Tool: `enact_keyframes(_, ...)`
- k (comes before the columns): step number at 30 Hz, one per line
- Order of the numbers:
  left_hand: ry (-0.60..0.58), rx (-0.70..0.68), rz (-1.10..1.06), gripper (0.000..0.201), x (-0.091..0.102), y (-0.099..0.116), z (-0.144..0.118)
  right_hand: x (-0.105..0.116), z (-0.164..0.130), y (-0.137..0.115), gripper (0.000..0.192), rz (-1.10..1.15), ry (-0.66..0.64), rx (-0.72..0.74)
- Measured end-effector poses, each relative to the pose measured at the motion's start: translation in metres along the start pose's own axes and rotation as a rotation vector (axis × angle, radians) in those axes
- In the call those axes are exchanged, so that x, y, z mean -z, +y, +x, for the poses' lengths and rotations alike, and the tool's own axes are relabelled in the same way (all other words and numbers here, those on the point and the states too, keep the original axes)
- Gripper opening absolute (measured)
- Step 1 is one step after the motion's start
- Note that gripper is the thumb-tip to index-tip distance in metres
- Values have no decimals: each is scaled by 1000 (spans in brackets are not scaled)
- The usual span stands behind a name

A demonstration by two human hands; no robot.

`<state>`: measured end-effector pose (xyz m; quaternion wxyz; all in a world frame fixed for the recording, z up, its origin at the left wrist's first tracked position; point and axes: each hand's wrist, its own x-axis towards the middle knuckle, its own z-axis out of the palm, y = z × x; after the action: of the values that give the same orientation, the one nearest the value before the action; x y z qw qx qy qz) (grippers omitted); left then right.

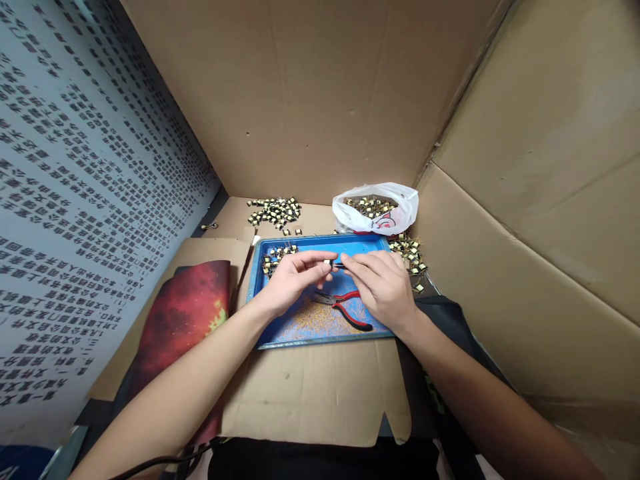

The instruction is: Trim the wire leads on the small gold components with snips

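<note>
View from the head camera, looking down on a cardboard-lined bench. The left hand and the right hand meet over the far half of a shallow blue rectangular tray; between their fingertips they pinch a small pale wound coil component, the left thumb and forefinger pressed together on one end, the right fingers closed on a dark part at the other. A pair of red-handled pliers lies on the tray just beneath the hands, untouched, over a scatter of fine golden wire clippings.

A few like components rest at the tray's far left corner. A larger heap lies on the bench beyond the tray's far left corner; a white plastic bag at the far right holds more, and others are spilled beside the tray's right edge. Judging by the clippings, some pieces appear already handled, while the many still in the bag and heaps suggest much remains; which pile is finished cannot be told.

A dark red printed mat lies left of the tray. The left wall panel bears dense rows of characters, too small to read; the bag's red print is illegible.
</note>
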<state>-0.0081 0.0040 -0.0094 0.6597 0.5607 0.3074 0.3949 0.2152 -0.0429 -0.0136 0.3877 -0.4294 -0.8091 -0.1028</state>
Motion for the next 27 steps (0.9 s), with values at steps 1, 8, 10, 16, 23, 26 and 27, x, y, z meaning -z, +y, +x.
enact_keyframes(1, 2, 3, 3, 37, 0, 0, 0, 0, 0, 0, 37, -11, 2, 7)
enact_keyframes(8, 11, 11, 8, 38, 0, 1, 0, 0, -1, -1, 43, -57, 17, 58)
enact_keyframes(10, 12, 10, 7, 38, 0, 1, 0, 0, -1, -2, 44, -64, 17, 66)
enact_keyframes(16, 9, 8, 31, 38, 0, 1, 0, 0, 1, -3, 41, -83, 18, 79)
enact_keyframes(23, 4, 14, 27, 38, -1, 2, 0, -1, 0, -4, 40, -89, -3, 64)
enact_keyframes(26, 6, 15, 26, 38, -1, 2, 0, -1, 0, -4, 41, -81, 0, 66)
enact_keyframes(27, 9, 16, 27, 38, -1, 2, 0, -1, -1, -4, 41, -79, -5, 61)
